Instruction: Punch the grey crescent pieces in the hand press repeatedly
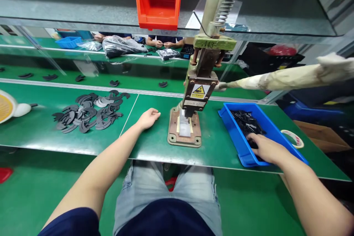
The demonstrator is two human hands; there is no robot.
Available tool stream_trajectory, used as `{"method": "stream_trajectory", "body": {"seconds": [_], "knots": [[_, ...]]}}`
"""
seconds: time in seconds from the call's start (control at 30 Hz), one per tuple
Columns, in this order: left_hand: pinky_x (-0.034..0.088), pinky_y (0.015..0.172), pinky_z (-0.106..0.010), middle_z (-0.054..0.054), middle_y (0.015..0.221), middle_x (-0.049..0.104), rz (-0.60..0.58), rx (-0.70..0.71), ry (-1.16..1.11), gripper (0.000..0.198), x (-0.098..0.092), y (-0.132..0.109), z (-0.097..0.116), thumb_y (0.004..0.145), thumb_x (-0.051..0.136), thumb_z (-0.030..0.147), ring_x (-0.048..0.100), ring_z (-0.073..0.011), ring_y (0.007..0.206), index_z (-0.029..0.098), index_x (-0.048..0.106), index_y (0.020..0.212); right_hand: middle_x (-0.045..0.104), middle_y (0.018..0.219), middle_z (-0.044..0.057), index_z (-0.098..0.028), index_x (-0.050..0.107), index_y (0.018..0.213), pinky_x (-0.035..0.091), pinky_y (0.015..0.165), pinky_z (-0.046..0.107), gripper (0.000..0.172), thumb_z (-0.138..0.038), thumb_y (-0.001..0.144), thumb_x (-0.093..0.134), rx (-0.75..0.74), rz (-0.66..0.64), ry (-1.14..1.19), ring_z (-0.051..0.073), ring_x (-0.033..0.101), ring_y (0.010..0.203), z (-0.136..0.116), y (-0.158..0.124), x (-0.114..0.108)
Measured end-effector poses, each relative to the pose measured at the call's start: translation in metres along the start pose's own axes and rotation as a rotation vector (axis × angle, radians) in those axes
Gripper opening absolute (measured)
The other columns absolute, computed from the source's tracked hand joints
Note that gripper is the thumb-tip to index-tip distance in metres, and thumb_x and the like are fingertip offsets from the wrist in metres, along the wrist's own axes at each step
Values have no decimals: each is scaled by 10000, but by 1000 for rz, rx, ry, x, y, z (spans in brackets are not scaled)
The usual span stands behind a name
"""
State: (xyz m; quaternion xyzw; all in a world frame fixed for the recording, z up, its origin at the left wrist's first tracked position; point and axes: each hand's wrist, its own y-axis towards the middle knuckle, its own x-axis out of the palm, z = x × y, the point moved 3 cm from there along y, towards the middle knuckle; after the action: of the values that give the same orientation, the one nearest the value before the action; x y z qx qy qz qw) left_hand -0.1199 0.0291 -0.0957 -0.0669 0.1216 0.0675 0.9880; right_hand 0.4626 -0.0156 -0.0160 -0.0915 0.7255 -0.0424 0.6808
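My left hand (148,118) rests on the green tabletop, left of the press, with its fingers curled together and no object showing in them. My right hand (267,148) reaches into a blue bin (272,125) on the right. Its fingers are bent round the small black plastic parts (247,122) there, and its fingertips are partly hidden among them. Between my hands stands a hand press (200,81) with a yellow warning label. On its base a pale plate (184,127) lies under the press head. Left of my left hand is a pile of dark curved pieces (90,112).
A roll of tape (293,139) lies right of the bin. The press's wrapped lever (276,77) sticks out above the bin. An orange bin (159,3) sits on the shelf overhead. Spaced curved pieces lie on the green strip behind, and another person's hands (163,44) work beyond.
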Motion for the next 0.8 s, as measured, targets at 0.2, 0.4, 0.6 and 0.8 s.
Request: {"method": "stream_trajectory", "body": {"seconds": [0.2,0.4,0.6,0.8], "knots": [[580,968,-344,-85,1047,771,-32,58,-22,580,-7,-59,-12,758,874,612,736,-201,976,190,724,1126,705,1033,39,-188,692,1113,594,928,345,392,-555,985,647,46,8,46,130,663,963,-3,-7,1],[591,961,-378,-74,1054,770,-12,75,10,693,-5,-87,-14,760,834,729,732,-207,951,200,705,1189,717,1261,75,-234,767,988,510,1089,373,235,-437,882,717,33,254,246,196,635,1215,0,-32,-16],[614,912,-382,-58,1011,761,32,95,6,630,-4,-92,-18,798,819,686,734,-202,887,203,688,1180,702,930,65,-194,707,972,530,880,370,323,-492,848,723,107,522,575,153,600,836,-16,-52,-35],[630,884,-377,-55,1021,747,176,197,33,458,5,-121,0,888,775,571,744,-211,905,217,684,1165,680,795,12,-211,566,1016,554,657,306,472,-644,872,684,18,551,1067,125,627,655,-86,-74,-21]]}}
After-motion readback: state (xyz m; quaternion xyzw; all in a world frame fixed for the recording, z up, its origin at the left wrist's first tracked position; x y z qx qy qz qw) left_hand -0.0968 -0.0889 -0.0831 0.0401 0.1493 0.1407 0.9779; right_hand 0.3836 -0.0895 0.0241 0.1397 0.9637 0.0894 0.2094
